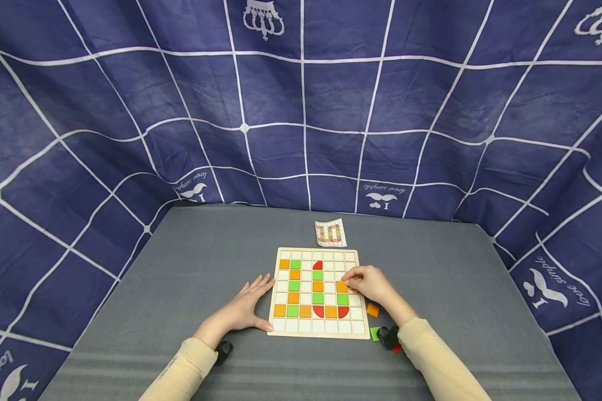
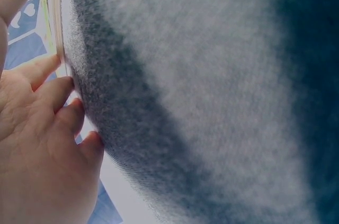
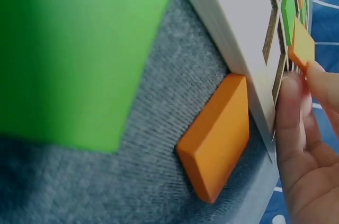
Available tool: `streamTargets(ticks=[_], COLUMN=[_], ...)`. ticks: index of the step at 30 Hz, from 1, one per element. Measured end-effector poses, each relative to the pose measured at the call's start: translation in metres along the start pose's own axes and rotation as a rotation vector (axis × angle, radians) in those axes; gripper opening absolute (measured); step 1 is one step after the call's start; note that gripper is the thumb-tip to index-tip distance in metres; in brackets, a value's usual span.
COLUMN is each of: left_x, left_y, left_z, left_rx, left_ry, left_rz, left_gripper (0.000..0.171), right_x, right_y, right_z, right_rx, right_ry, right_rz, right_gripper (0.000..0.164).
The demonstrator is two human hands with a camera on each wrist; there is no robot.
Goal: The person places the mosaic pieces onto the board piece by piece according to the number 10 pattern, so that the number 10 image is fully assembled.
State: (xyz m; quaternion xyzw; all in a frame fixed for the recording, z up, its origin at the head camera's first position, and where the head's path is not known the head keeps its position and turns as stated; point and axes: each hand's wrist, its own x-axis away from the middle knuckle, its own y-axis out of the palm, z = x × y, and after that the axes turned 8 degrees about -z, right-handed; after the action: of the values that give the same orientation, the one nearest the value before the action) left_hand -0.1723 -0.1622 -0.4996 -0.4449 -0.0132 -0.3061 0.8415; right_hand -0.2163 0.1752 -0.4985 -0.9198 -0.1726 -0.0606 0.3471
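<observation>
A pale wooden grid board (image 1: 332,326) lies on the grey table, with orange, green and red tiles in some of its square cells. My right hand (image 1: 373,283) pinches an orange square tile (image 3: 303,44) between thumb and fingers at the board's right side, above a green tile (image 1: 343,299) in the same column. In the right wrist view that tile stands tilted, partly above the grid. With fingers spread and straight, my left hand (image 1: 243,309) touches the board's left edge; in the left wrist view its fingertips (image 2: 63,83) meet the rim.
Beyond the board lies a small printed pattern card (image 1: 330,233). To its right are a loose orange tile (image 1: 373,309), a green tile (image 1: 374,333) and a red piece (image 1: 397,349), partly hidden by the wrist camera (image 1: 388,336). A blue checked curtain (image 1: 331,100) surrounds the table.
</observation>
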Motion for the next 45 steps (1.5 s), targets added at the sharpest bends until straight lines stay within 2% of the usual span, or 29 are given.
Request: streamTargets(ticks=[4,7,13,16,20,30,32,38,45], left_x=[0.0,0.0,-0.001,-0.001,-0.002,-0.002,-0.003,-0.003,-0.003], left_y=[0.0,0.001,0.001,0.0,0.0,0.0,0.0,0.001,0.001], left_z=[0.0,0.0,-0.002,-0.003,-0.004,-0.004,-0.005,-0.005,-0.004], left_rx=[0.001,-0.001,0.003,0.0,0.004,0.003,0.002,0.002,-0.008], left_ry=[-0.002,-0.001,0.006,0.002,0.01,0.017,0.014,0.003,-0.002], left_rz=[0.002,0.006,-0.002,-0.013,-0.013,-0.016,-0.013,-0.011,-0.005], left_gripper=[0.115,0.115,0.116,0.115,0.115,0.115,0.115,0.116,0.115], right_x=[0.003,0.005,0.009,0.014,0.024,0.061,0.069,0.09,0.105], right_y=[0.002,0.002,-0.01,-0.019,-0.029,-0.042,-0.042,-0.034,-0.02], right_z=[-0.002,-0.003,0.004,0.009,0.016,0.029,0.03,0.038,0.046], right_rx=[0.088,0.083,-0.063,-0.157,-0.218,-0.303,-0.316,-0.265,-0.018], right_ry=[-0.022,-0.036,-0.03,-0.005,0.031,0.015,-0.015,-0.107,-0.116], right_rz=[0.012,0.012,0.026,0.032,0.03,-0.112,-0.149,-0.221,-0.172], right_gripper=[0.005,0.005,0.01,0.016,0.021,0.038,0.041,0.038,0.039])
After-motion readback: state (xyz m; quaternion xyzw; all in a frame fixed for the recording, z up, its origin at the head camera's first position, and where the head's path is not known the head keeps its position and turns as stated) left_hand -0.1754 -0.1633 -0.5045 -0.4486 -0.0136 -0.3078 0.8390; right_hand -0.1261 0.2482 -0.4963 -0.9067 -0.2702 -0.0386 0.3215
